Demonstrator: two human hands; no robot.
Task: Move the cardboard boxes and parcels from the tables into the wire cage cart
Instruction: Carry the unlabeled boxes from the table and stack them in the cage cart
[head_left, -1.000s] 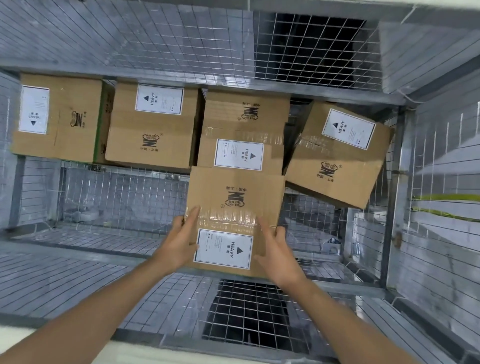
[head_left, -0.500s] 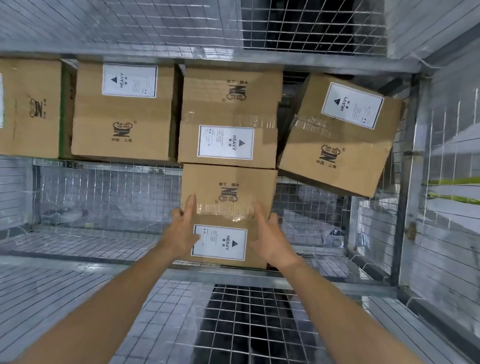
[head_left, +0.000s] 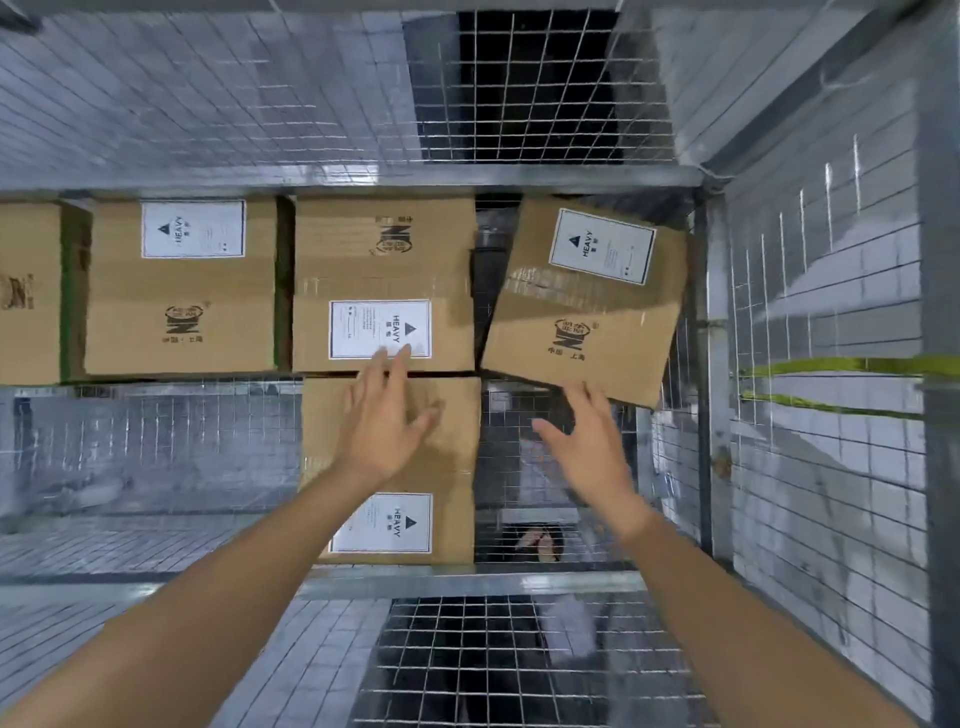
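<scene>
I look down into the wire cage cart (head_left: 701, 364). A cardboard box with a white HEAVY label (head_left: 452, 493) lies on the cage floor in front of a back row of boxes. My left hand (head_left: 384, 421) hovers over its top with fingers spread, holding nothing. My right hand (head_left: 592, 447) is open too, to the right of that box, its fingertips just below the tilted box (head_left: 582, 306) at the right end of the row. Behind the front box sits another labelled box (head_left: 384, 291), with one more (head_left: 182, 291) to its left.
A further box (head_left: 28, 291) shows at the left edge. Mesh walls close the cart on the right (head_left: 821, 415) and the back (head_left: 519, 93). Bare mesh floor (head_left: 156, 447) lies left of the front box, and the front rail (head_left: 467, 582) crosses below.
Both hands have let go of the front box, which now rests against the back row. My hands have lifted and spread, the right one moving right toward the tilted box.
</scene>
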